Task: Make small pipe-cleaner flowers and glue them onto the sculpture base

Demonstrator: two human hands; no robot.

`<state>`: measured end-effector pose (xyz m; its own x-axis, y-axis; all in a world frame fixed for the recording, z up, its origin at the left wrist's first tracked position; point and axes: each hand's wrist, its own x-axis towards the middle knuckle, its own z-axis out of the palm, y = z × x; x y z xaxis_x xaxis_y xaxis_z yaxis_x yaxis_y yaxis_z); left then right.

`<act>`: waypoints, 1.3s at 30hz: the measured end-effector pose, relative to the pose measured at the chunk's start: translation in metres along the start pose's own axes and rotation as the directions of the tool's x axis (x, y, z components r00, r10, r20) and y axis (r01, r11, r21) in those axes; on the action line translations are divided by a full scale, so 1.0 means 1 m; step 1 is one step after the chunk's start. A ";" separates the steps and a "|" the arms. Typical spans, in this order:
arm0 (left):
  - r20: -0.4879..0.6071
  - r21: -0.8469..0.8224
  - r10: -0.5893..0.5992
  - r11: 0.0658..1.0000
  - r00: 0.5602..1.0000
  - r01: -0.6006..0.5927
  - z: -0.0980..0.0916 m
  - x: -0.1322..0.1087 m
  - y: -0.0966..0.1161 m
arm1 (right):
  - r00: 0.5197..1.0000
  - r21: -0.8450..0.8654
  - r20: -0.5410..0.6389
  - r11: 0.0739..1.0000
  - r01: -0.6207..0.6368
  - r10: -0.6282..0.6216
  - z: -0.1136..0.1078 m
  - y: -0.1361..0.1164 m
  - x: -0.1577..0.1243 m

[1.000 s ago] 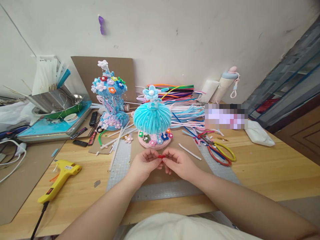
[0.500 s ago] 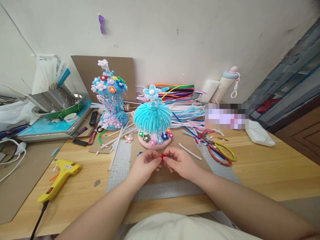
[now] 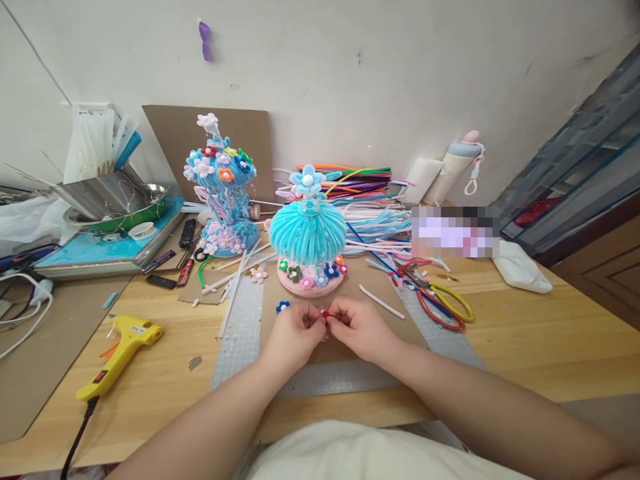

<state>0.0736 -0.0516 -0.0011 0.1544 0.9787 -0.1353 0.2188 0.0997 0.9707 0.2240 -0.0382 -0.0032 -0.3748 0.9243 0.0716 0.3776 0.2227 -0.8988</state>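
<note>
Between my fingertips is a small red fuzzy piece (image 3: 325,314), probably bent pipe cleaner; most of it is hidden. My left hand (image 3: 299,331) pinches it from the left, and my right hand (image 3: 357,328) pinches it from the right. Just beyond stands a light-blue pipe-cleaner jellyfish (image 3: 307,232) on a round pink base (image 3: 295,287) set with small flowers. A dark blue flower (image 3: 283,306) with a white centre lies beside my left hand. To the right a white pipe-cleaner strip (image 3: 381,302) rests on the cardboard sheet (image 3: 400,333).
A yellow glue gun (image 3: 117,353) lies at left. Red- and yellow-handled pliers (image 3: 445,303) and scissors-like tools sit at right. A second decorated jellyfish (image 3: 225,180) stands behind left, near bundled pipe cleaners (image 3: 380,223). A grey cutting mat (image 3: 320,380) lies under the cardboard.
The fingers have shifted slightly around the red piece, and my left hand has turned a little. More of the dark blue flower shows. The view has moved slightly.
</note>
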 end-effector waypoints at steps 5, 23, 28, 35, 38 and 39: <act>0.021 -0.066 0.064 0.996 0.998 -0.063 -0.003 0.001 0.007 | 0.996 0.103 0.077 0.994 -0.042 0.035 -0.005 -0.002 0.004; 0.029 -0.101 -0.039 0.994 0.999 0.042 -0.007 -0.001 0.009 | 0.991 0.050 0.134 0.999 0.012 -0.018 -0.007 -0.002 0.000; 0.020 -0.084 -0.052 0.995 0.998 0.054 -0.002 -0.001 0.003 | 0.996 -0.050 0.074 0.997 0.059 -0.055 -0.002 -0.006 -0.005; -0.073 -0.125 -0.043 0.992 0.996 0.033 0.008 -0.003 0.003 | 0.999 -0.089 -0.008 0.995 0.051 -0.052 0.002 -0.006 -0.004; -0.055 -0.275 -0.094 0.959 0.994 0.076 0.007 0.000 0.006 | 1.000 0.046 0.014 0.999 -0.023 0.022 0.000 -0.003 0.000; -0.041 -0.303 -0.100 0.949 0.994 0.082 0.006 0.001 0.006 | 0.999 0.082 0.021 0.996 -0.034 0.032 0.000 -0.002 0.001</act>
<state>0.0809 -0.0507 0.0036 0.0919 0.9705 -0.2230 -0.0718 0.2298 0.9706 0.2230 -0.0378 -0.0007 -0.3803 0.9243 0.0337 0.3196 0.1655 -0.9330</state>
